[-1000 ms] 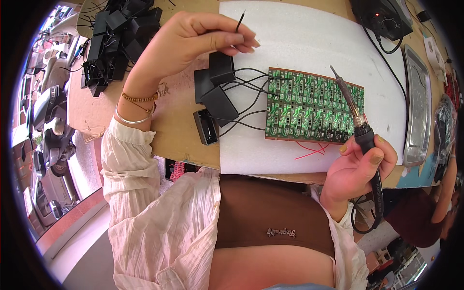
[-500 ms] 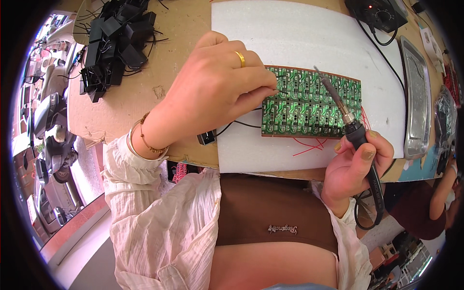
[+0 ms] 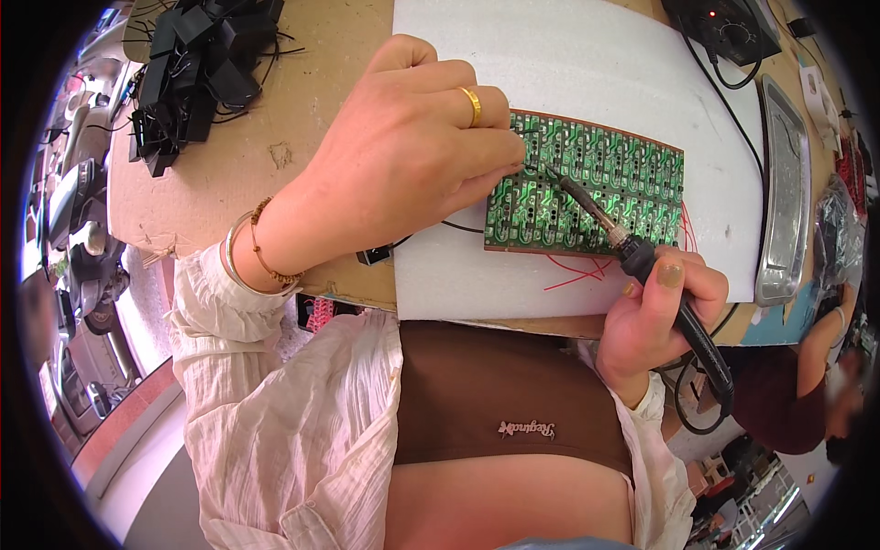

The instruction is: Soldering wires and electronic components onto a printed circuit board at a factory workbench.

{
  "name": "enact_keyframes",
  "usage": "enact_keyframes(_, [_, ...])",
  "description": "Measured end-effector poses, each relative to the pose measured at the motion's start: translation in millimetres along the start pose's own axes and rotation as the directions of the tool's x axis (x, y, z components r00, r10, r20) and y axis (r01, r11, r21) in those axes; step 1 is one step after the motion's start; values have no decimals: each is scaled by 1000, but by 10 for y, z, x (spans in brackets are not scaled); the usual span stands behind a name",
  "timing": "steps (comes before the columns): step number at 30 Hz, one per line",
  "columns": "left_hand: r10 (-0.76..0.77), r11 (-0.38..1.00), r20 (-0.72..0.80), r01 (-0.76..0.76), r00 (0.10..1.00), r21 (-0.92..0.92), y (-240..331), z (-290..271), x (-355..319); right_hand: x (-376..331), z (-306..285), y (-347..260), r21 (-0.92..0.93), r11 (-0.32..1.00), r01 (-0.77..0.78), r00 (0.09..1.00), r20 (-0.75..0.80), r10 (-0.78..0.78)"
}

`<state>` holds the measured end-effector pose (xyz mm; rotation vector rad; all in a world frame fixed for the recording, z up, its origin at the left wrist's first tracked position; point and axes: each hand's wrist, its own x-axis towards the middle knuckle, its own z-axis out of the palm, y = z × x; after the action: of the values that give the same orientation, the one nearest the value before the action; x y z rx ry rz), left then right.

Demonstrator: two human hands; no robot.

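Observation:
A green circuit board panel [image 3: 632,197], covered with rows of small parts, lies on a white foam sheet [image 3: 458,284]. In my right hand [image 3: 665,307] is a soldering iron [image 3: 632,252], held like a pen with its tip at the upper left part of the panel. The tip is close to the fingertips of my left hand [image 3: 422,137]; whether it touches the board I cannot tell. My left hand is pinched on a thin black wire [image 3: 463,225] at the panel's left end. That wire runs beneath the hand toward a small black box [image 3: 374,254].
Black boxes with wires [image 3: 197,73] are heaped at the far left. A soldering station [image 3: 724,27] with a lit red light stands far right, above a metal tray [image 3: 782,192]. Red wires [image 3: 577,272] stick out from under the panel. Another person's arm [image 3: 820,344] shows at the right.
My right hand has brought the soldering iron left and down, its tip now beside my left fingertips. My left hand keeps its pinch at the board. The whole view has shifted slightly.

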<state>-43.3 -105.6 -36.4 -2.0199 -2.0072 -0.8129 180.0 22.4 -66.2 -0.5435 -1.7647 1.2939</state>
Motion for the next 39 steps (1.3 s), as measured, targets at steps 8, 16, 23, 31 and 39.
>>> enact_keyframes(8, [-2, 999, -5, 2, 1000, 35, 9, 25, 7, 3, 16, -10, -11, 1000, -8, 1000, -24, 8])
enact_keyframes(16, [-9, 1000, 75, 9, 997, -3, 9, -25, 30, 10, 19, -24, 0, 1000, -24, 1000, 1, 24])
enact_keyframes(23, [19, 1000, 133, -19, 991, 2, -18, -58, 69, 25, 25, -56, -18, 999, -36, 999, 8, 36])
enact_keyframes(31, [-1, 1000, 143, 3, 990, -12, -28, -65, 80, 43, 57, -58, -30, 999, -30, 1000, -2, 30])
enact_keyframes(39, [-4, 1000, 169, 2, 986, 9, -27, -71, 88, 36, 62, -69, -7, 998, -67, 997, -43, 67])
